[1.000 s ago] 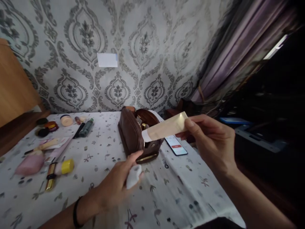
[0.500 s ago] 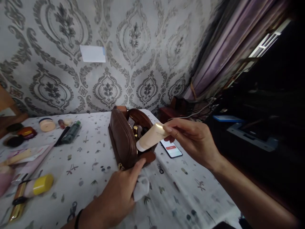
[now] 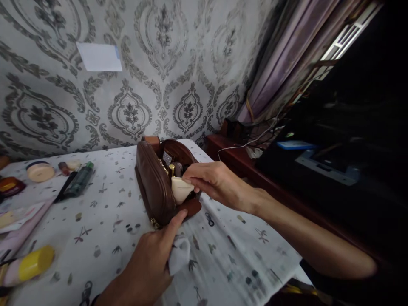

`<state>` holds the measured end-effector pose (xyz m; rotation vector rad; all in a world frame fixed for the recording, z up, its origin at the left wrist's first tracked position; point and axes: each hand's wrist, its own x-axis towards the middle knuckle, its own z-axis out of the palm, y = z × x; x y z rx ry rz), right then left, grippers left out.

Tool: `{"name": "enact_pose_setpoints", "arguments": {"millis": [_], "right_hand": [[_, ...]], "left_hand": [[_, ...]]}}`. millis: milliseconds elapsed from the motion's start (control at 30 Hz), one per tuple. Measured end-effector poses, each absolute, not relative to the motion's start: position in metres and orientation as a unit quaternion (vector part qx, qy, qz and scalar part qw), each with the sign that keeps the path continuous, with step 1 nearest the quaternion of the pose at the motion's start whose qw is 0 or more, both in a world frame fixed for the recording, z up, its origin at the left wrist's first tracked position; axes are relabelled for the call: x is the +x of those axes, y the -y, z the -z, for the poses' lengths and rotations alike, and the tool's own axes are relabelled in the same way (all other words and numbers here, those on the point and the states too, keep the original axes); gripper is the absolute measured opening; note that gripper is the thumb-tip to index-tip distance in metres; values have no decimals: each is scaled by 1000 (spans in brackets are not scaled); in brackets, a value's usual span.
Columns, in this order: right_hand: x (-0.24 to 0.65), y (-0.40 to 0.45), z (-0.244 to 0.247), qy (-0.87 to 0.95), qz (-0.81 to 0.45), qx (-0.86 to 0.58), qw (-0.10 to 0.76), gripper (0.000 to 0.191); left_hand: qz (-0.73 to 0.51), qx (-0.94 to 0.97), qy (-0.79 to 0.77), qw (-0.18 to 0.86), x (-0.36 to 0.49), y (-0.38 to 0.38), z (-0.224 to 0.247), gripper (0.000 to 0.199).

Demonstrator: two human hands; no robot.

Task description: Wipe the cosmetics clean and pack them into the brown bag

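Observation:
A brown leather bag (image 3: 154, 182) stands unzipped on the patterned cloth, with a gold-capped item (image 3: 172, 170) and other small things inside. My right hand (image 3: 216, 182) pinches the end of a cream tube (image 3: 181, 189), whose lower part is down in the bag's opening. My left hand (image 3: 149, 259) is at the bag's near end, its index finger touching the brown flap (image 3: 192, 208). A crumpled white cloth (image 3: 179, 255) is held under the curled fingers of that hand.
At the left lie a green-capped bottle (image 3: 79, 180), a round compact (image 3: 41, 171), a yellow-capped bottle (image 3: 36, 261) and a pink tube (image 3: 25, 231). A white cable (image 3: 236, 147) runs over a dark red surface (image 3: 229, 159) beyond the table's right edge.
My right hand has moved left and lowered the cream tube into the bag. The phone right of the bag no longer shows. The view has shifted to the right.

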<state>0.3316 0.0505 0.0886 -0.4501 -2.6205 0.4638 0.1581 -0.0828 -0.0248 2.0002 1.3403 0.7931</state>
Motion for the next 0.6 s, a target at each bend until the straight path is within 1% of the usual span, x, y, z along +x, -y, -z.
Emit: {"name": "enact_pose_setpoints", "arguments": {"millis": [267,467,533,600], "right_hand": [[325,-67,-80,975,-153,-118,107,28],[325,-67,-73,977,-132,-134,105,24],[325,-66,-74,975,-136,-138,104,20],[325,-65,-75,972,-148,-142,111,21]], "left_hand": [[-299,744,-517,300,157,85,28,71],[-297,740,-520,307,157,85,27,71],[-299,740,-517,310,157,85,26,71],[-302,740,-514,311,157,85,24,70]]}}
